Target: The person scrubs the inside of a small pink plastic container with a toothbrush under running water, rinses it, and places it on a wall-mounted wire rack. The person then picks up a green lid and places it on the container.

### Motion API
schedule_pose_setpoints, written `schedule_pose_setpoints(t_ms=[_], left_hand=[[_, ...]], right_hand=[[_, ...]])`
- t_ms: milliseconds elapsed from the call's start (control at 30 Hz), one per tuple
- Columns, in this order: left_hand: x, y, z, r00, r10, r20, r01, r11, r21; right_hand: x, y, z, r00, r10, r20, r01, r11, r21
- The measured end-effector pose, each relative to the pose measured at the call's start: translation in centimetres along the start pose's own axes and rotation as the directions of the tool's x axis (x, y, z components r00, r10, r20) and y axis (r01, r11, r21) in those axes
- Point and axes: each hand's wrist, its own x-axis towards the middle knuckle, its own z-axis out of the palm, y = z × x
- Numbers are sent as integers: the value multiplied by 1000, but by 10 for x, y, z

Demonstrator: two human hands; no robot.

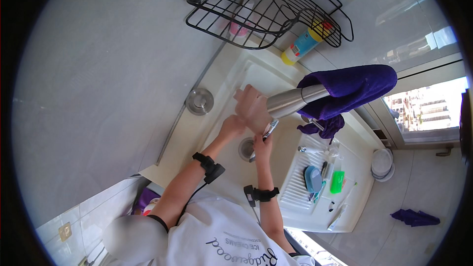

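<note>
Left grip (231, 127) holds one brownish-pink piece (253, 108) at its lower-left side, fingers partly hidden, while the right grip (263, 145) is closed around one brush (271, 125), its pale bristles against or just beside the piece's lower edge. The piece is over the white sink (217, 135), near the drain (246, 149) and overlapping the end of the silver tube (289, 103) in view. Both forearms reach up from the lower edge and converge, each wearing one black wrist band. Dark lettering is printed across the white shirt (221, 236); one yellow bottle (295, 53) bears a blue label too small to read. Three purple cloths show: one draped over the tube, one bunched below it, one at the right wall. Farther out are one blue brush (313, 179), one green block (337, 182), one round metal piece (199, 101) and one black wire rack (231, 38).
</note>
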Motion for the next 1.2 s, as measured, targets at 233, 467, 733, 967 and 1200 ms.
schedule_pose_setpoints(t_ms=[233, 467, 733, 967, 1200], left_hand=[[14, -27, 2, 967, 253, -13, -247, 953, 176], [15, -31, -12, 972, -11, 236, -65, 949, 310], [-25, 23, -21, 710, 704, 6, -580, 579, 573], [-36, 35, -31, 870, 445, 210, -478, 662, 578], [-44, -5, -42, 973, 221, 65, -224, 840, 495]], right_hand=[[-23, -75, 9, 997, 29, 78, -5, 955, -295], [-23, -59, 6, 997, 16, 70, 7, 948, -318], [5, -39, -27, 978, -122, 166, 179, 903, -391], [26, -51, -40, 982, -6, 188, 10, 1000, -20], [20, -81, -10, 892, 166, 420, -307, 905, 295]])
